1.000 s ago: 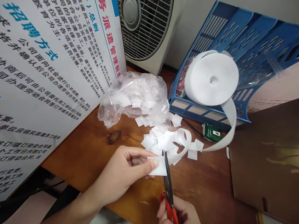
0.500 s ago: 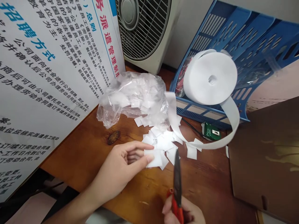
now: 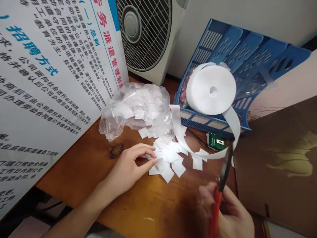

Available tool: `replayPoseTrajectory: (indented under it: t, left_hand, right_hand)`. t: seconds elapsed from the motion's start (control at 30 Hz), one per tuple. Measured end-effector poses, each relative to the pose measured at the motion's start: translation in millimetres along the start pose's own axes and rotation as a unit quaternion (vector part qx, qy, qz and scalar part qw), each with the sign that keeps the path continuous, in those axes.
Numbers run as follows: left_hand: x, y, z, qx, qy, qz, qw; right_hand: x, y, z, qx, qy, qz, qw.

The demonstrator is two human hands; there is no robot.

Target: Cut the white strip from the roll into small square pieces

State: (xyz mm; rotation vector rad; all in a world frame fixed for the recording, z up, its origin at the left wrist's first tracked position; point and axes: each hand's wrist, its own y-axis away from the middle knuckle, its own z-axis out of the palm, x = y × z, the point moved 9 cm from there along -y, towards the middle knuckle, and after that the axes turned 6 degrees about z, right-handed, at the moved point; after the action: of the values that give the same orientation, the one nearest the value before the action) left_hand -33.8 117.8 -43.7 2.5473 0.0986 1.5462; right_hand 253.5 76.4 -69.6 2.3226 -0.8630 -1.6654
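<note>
My left hand (image 3: 132, 165) rests on the wooden table (image 3: 86, 165), fingers pinched at the edge of a pile of white cut squares (image 3: 168, 158); whether a square is between them I cannot make out. My right hand (image 3: 232, 215) grips red-handled scissors (image 3: 221, 185), blades closed and pointing up toward the loose white strip (image 3: 205, 153). That strip curls from a large white tape roll (image 3: 210, 89) lying on the blue file rack (image 3: 247, 49). The right hand is blurred by motion.
A clear plastic bag (image 3: 133, 110) holding more white squares lies behind the pile. A printed board (image 3: 49, 72) leans at left, a fan (image 3: 146, 36) stands at the back. A green tape measure (image 3: 214, 141) and a brown cardboard sheet (image 3: 279, 165) sit at right.
The scissors cut a square off the strip, then swung right and away with my right hand. My left hand carried the cut square down to the pile. The strip's free end sprang back.
</note>
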Motion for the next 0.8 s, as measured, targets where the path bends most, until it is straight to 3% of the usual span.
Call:
replayPoseTrajectory:
  t: [0.17, 0.23, 0.33, 0.47, 0.57, 0.7, 0.8]
  left_hand:
    - [4.0, -4.6, 0.4, 0.042, -0.013, 0.040, 0.998]
    - [0.9, -3.5, 1.2, 0.048, 0.013, 0.022, 0.999]
    - [-7.3, 0.4, 5.2, 0.038, 0.079, -0.023, 0.996]
    - [-13.1, 4.0, 10.0, 0.029, 0.184, -0.053, 0.981]
    - [-15.2, 4.1, 12.5, 0.023, 0.232, -0.065, 0.970]
    - [-16.3, 4.4, 16.7, 0.002, 0.276, -0.087, 0.957]
    - [-14.9, 5.8, 16.3, -0.006, 0.286, -0.105, 0.952]
  right_hand:
    - [-85.8, -37.3, 41.4, -0.002, -0.086, -0.175, 0.981]
    - [-122.4, -54.3, 62.6, 0.000, -0.068, -0.262, 0.963]
    - [-155.7, -80.2, 94.8, -0.004, -0.052, -0.327, 0.944]
    - [-176.4, -98.5, 128.6, -0.011, -0.031, -0.381, 0.924]
    - [-182.2, -102.8, 136.3, 0.003, -0.031, -0.392, 0.919]
    - [-183.3, -94.1, 125.3, 0.001, -0.045, -0.386, 0.921]
    - [-176.5, -72.2, 100.3, 0.000, -0.072, -0.371, 0.926]
